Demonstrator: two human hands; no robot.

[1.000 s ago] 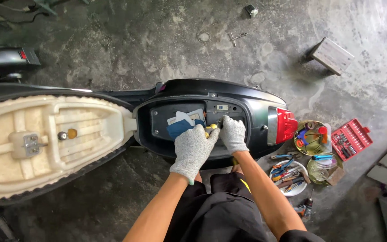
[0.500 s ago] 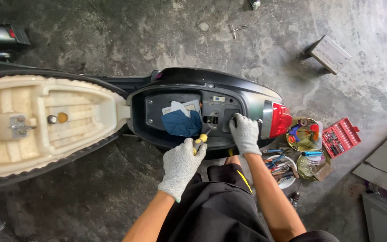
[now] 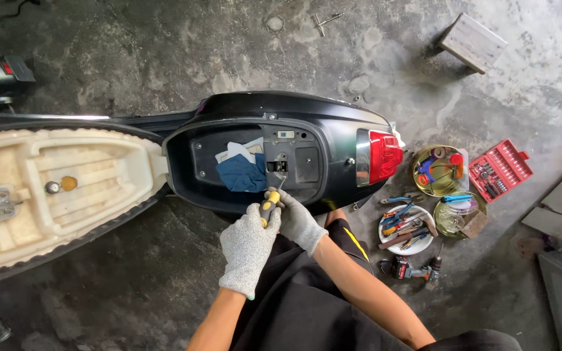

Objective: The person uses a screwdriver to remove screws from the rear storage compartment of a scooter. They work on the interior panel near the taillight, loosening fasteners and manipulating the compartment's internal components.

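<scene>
Seemingly, from the head view, both gloved hands share one yellow-and-black screwdriver (image 3: 270,207) at the near rim of the scooter's open storage compartment (image 3: 248,162). The left hand (image 3: 247,246) is wrapped around the handle; the right hand (image 3: 297,221) closes around the shaft just beside it, guiding the tip toward a small fitting at the compartment's middle. The tip itself is too small to tell whether it is seated. To do this well, the blade should sit square in the fastener, the right fingers steadying it while the left turns with even downward pressure. A blue cloth (image 3: 242,172) lies in the compartment, close to the working spot.

The raised seat (image 3: 60,188) shows its pale underside at the left. The red tail light (image 3: 382,156) marks the scooter's rear. On the stained concrete floor (image 3: 131,45) near that end stand bowls of hand tools (image 3: 404,227), a red socket set (image 3: 501,169), a cordless drill (image 3: 411,268) and a wooden block (image 3: 473,42).
</scene>
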